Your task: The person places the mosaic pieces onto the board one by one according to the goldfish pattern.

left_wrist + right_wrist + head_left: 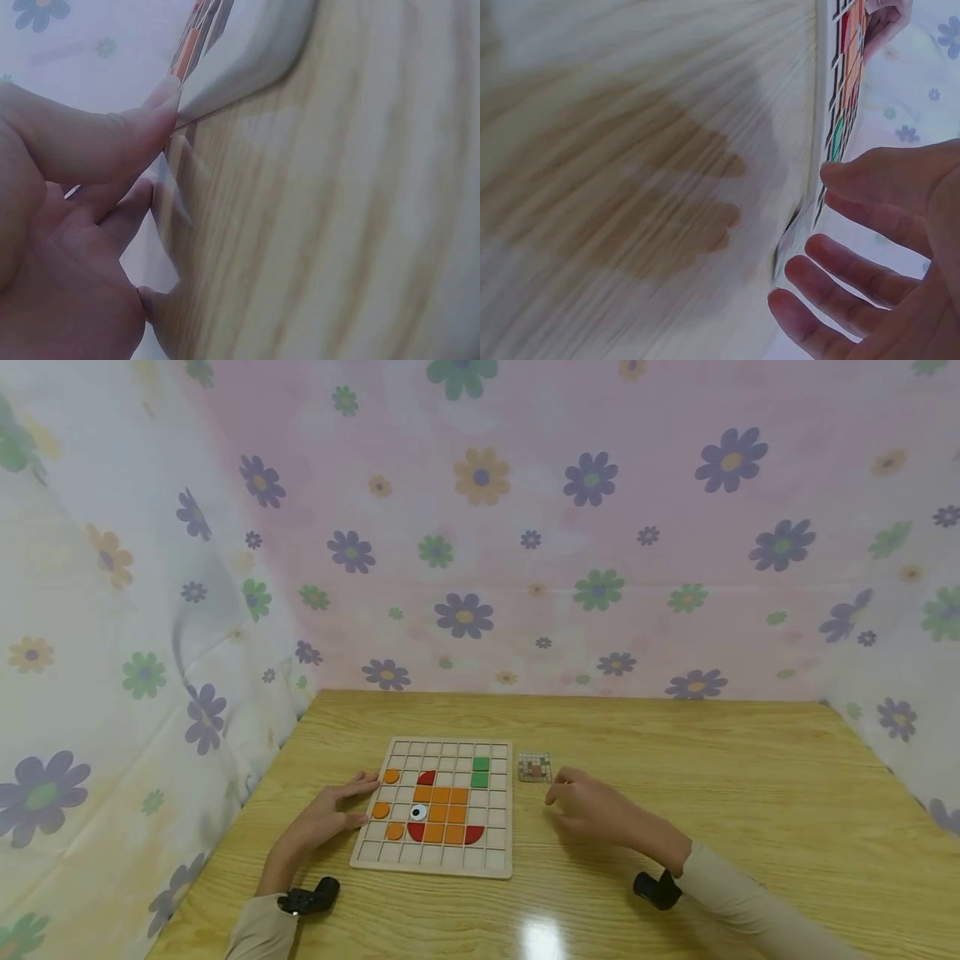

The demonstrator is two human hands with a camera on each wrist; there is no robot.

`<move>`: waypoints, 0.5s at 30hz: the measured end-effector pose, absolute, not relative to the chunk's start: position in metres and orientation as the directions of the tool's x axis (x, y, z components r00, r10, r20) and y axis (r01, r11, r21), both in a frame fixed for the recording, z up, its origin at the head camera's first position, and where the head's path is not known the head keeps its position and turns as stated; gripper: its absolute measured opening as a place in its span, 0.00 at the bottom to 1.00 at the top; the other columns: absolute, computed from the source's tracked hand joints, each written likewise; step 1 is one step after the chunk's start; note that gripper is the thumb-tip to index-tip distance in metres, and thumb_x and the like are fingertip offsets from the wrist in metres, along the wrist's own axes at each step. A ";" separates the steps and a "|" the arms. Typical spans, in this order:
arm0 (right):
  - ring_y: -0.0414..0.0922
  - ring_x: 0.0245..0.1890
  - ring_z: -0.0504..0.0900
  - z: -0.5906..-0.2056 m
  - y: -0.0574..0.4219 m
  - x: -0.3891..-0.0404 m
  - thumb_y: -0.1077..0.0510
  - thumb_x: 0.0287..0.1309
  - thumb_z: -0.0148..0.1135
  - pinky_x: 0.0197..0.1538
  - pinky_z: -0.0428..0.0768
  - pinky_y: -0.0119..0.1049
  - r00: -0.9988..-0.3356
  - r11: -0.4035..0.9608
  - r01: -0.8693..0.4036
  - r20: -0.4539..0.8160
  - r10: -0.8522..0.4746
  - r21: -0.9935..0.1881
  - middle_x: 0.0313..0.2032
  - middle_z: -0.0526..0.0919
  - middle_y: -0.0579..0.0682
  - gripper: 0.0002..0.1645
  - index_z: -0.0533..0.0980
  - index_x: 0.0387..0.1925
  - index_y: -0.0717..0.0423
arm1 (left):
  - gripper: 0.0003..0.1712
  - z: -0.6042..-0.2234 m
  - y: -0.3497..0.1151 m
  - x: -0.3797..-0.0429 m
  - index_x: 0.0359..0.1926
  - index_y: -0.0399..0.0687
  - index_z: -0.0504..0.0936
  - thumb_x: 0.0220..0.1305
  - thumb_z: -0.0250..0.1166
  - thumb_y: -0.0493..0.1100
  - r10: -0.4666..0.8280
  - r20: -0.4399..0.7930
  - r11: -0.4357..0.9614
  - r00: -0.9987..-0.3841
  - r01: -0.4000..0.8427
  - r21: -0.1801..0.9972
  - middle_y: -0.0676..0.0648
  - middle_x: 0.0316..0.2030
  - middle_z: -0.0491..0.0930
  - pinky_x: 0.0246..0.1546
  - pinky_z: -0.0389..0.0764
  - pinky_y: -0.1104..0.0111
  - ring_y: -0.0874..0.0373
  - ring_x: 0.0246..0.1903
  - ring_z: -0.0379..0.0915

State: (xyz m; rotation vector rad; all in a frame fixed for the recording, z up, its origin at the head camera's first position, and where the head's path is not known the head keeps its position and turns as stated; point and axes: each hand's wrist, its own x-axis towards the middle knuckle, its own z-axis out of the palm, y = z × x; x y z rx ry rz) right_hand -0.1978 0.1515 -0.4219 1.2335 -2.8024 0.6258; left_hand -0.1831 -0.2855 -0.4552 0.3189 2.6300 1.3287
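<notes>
A wooden grid board (442,862) lies on the table, with orange squares (447,814) forming a fish-like shape. Red quarter-round pieces (474,834) sit at its corners, and a white eye disc (418,812) is at its left. Orange discs (382,811) run down the board's left side; two green squares (481,780) are at upper right. My left hand (330,812) touches the board's left edge with extended fingers. Just right of the board, my right hand (592,806) hovers with loosely bent fingers, holding nothing, beside a small clear card (535,767) printed with a grid pattern.
The wood-grain table (675,743) reaches back to a flowered cloth (540,568), which also hangs along both sides. A dark wrist camera (309,897) is strapped to the left wrist, and another wrist camera (657,890) to the right.
</notes>
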 end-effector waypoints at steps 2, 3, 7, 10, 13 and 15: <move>0.43 0.33 0.76 -0.421 0.164 -0.193 0.66 0.53 0.64 0.31 0.77 0.33 -0.691 0.605 -0.703 0.157 -0.706 -0.374 0.37 0.75 0.50 0.08 0.82 0.37 0.58 | 0.33 -0.455 -0.286 -0.183 0.64 0.41 0.71 0.55 0.66 0.32 0.267 -0.063 0.586 -0.962 0.110 0.803 0.42 0.69 0.59 0.65 0.47 0.43 0.42 0.71 0.40; 0.42 0.32 0.76 -0.420 0.171 -0.191 0.66 0.53 0.64 0.31 0.76 0.33 -0.692 0.605 -0.699 0.149 -0.706 -0.381 0.37 0.74 0.49 0.09 0.81 0.38 0.58 | 0.33 -0.455 -0.286 -0.183 0.64 0.41 0.71 0.56 0.66 0.32 0.267 -0.063 0.588 -0.962 0.111 0.801 0.42 0.69 0.59 0.65 0.46 0.43 0.43 0.71 0.40; 0.41 0.32 0.75 -0.420 0.195 -0.182 0.64 0.53 0.65 0.31 0.75 0.34 -0.701 0.609 -0.680 0.117 -0.704 -0.407 0.37 0.74 0.48 0.10 0.81 0.39 0.56 | 0.33 -0.454 -0.286 -0.183 0.64 0.40 0.71 0.56 0.66 0.32 0.271 -0.063 0.588 -0.960 0.113 0.801 0.43 0.68 0.60 0.65 0.46 0.43 0.43 0.71 0.40; 0.39 0.31 0.72 -0.423 0.212 -0.177 0.62 0.53 0.66 0.30 0.72 0.32 -0.712 0.620 -0.665 0.101 -0.695 -0.417 0.38 0.73 0.46 0.11 0.80 0.40 0.53 | 0.33 -0.454 -0.286 -0.183 0.64 0.40 0.71 0.56 0.66 0.32 0.271 -0.062 0.583 -0.961 0.113 0.805 0.42 0.68 0.60 0.65 0.46 0.43 0.43 0.71 0.40; 0.38 0.32 0.71 -0.426 0.227 -0.172 0.61 0.52 0.67 0.31 0.72 0.32 -0.719 0.625 -0.654 0.095 -0.688 -0.426 0.38 0.72 0.45 0.12 0.80 0.40 0.51 | 0.33 -0.454 -0.286 -0.183 0.64 0.40 0.70 0.56 0.66 0.33 0.275 -0.062 0.577 -0.959 0.113 0.809 0.41 0.68 0.59 0.65 0.47 0.43 0.42 0.71 0.40; 0.39 0.33 0.72 -0.429 0.236 -0.170 0.61 0.51 0.68 0.31 0.73 0.32 -0.720 0.623 -0.652 0.094 -0.688 -0.433 0.39 0.72 0.45 0.12 0.80 0.40 0.50 | 0.33 -0.454 -0.286 -0.182 0.64 0.40 0.70 0.56 0.66 0.32 0.278 -0.066 0.569 -0.958 0.109 0.815 0.40 0.68 0.59 0.65 0.47 0.44 0.42 0.71 0.40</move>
